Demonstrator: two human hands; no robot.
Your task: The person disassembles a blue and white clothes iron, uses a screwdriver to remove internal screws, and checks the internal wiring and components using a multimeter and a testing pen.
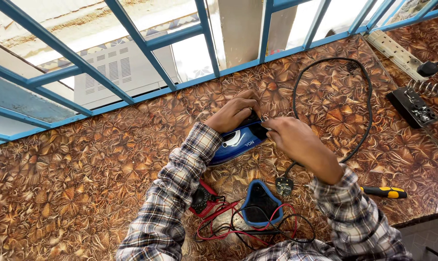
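— What's each grip doing?
— My left hand [233,113] is wrapped over the back of the blue iron [238,142]; my right hand [294,140] pinches at its rear end, beside the black cord [368,111].
— Surface, room?
— A brown leaf-patterned table [84,193] against blue window bars [146,46].
— Iron's heading?
— It's mid-table, long axis diagonal, narrow end toward my left sleeve, rear up-right.

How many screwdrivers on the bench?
1: a yellow-and-black-handled screwdriver lies at the bench's right edge, beside the right forearm. Others may be hidden under the arms.
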